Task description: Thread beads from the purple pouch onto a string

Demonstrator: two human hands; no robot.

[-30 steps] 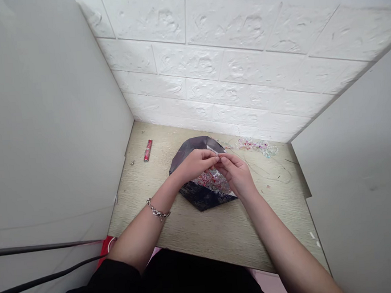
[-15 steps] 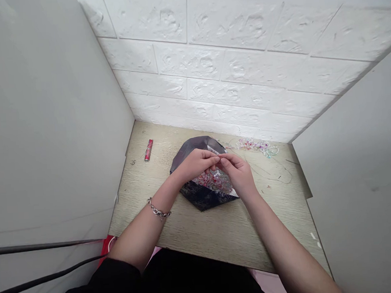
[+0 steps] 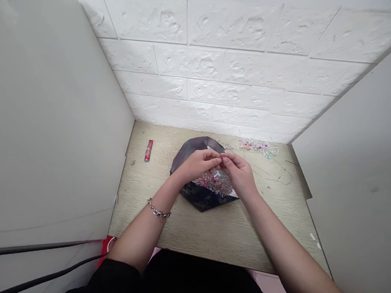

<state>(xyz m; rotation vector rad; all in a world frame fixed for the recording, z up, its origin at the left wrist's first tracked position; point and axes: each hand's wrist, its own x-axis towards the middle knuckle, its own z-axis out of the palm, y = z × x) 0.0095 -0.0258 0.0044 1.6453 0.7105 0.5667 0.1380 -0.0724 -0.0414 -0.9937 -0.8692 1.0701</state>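
Note:
Both hands meet above a dark, faceted, folded container that holds many small pink, white and clear beads. My left hand is closed in a pinch, its fingertips touching those of the other hand. My right hand is pinched too, thumb against forefinger. A tiny reddish thing, perhaps a bead, shows between the fingertips; its kind is too small to make out. A thin thread lies in loops on the table to the right of my right hand.
Strung beads lie in a heap by the white brick-patterned wall. A red tube rests at the table's left. Panels rise on both sides of the wooden table. Dark cables run at lower left.
My hands stay together over the container; the fingertips have shifted very slightly. The container, tube and strung beads are where they were.

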